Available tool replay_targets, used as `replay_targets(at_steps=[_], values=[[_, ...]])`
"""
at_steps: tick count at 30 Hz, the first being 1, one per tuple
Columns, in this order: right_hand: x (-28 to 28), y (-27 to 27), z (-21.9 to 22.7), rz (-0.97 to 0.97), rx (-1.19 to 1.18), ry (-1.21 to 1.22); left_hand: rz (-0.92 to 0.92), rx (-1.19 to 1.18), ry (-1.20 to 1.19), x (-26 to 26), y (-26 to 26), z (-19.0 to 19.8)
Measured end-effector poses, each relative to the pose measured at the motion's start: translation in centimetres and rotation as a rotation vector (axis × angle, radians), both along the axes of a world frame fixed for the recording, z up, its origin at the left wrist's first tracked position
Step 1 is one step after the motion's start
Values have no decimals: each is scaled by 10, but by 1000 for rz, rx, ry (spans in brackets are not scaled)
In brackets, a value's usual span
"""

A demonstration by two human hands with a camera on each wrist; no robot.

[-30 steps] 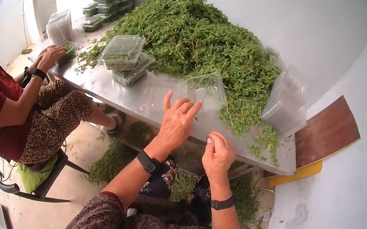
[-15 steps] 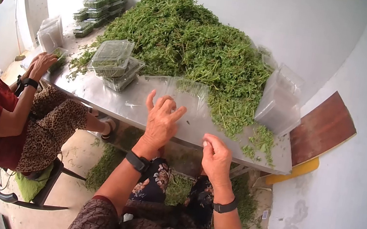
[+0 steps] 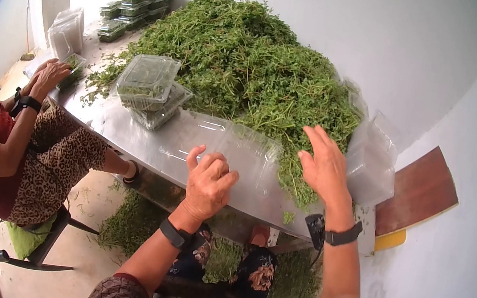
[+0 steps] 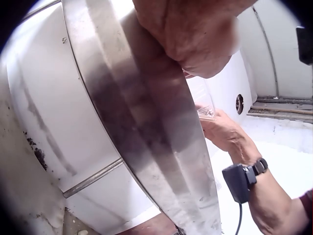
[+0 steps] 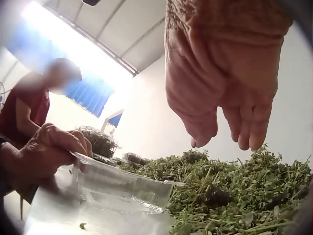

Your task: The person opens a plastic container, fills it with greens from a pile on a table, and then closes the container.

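Note:
A clear plastic container (image 3: 250, 151) lies with its lid spread open on the metal table, near the front edge. My left hand (image 3: 208, 185) is at its near side; in the right wrist view the fingers of that left hand (image 5: 54, 149) curl over the rim of the container (image 5: 122, 183). Over the right part of the heap of green stems (image 3: 234, 55), my right hand (image 3: 326, 166) is held palm down with extended fingers. The right wrist view shows this right hand (image 5: 225, 78) just above the greens (image 5: 234, 196), holding nothing.
Filled clear boxes (image 3: 148, 81) stand stacked left of the open container, and more boxes (image 3: 136, 5) at the back left. Nested empty containers (image 3: 370, 163) stand at the right end. A seated person (image 3: 2, 143) works at the left. A brown board (image 3: 418, 193) leans at the right.
My right hand has moved up and right to the greens, its fingers going from bunched to extended. The open container, raised and tilted earlier, now lies lower on the table. The left hand has shifted slightly.

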State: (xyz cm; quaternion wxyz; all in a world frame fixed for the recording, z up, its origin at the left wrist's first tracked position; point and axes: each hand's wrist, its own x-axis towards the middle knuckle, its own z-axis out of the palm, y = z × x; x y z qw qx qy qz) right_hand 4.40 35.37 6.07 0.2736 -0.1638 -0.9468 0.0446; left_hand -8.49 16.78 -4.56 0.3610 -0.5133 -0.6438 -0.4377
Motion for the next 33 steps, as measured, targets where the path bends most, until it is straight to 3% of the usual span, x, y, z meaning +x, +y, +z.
replay_targets(at_steps=[5, 7, 11, 13, 15, 19, 21, 24, 27, 30, 33], values=[[-51, 32, 1, 182, 51, -133, -8, 4, -24, 0, 1, -1], [-70, 35, 3, 210, 124, -309, -27, -17, -43, 1, -1, 1], [-103, 50, -5, 225, 147, -519, -19, -30, -45, 2, -1, 1], [-112, 52, -13, 227, 155, -478, -19, -28, -39, 2, -1, 1], [-119, 55, -14, 95, 195, -630, -21, -29, -37, 1, 0, 1], [-112, 69, -15, 51, 249, -540, -30, -31, -45, 1, -1, 0], [-97, 77, -9, 17, -13, -265, -25, -35, -49, 0, -1, 1], [-78, 96, 7, 35, -41, -44, -26, -37, -51, 1, 0, -1], [-55, 96, 25, -102, -248, 110, -29, -35, -61, 1, 0, 0], [-40, 106, 27, -256, -390, -108, -31, -36, -71, 0, 0, -1], [-31, 96, 18, -359, -307, -260, -29, -22, -71, 0, 1, -1]])
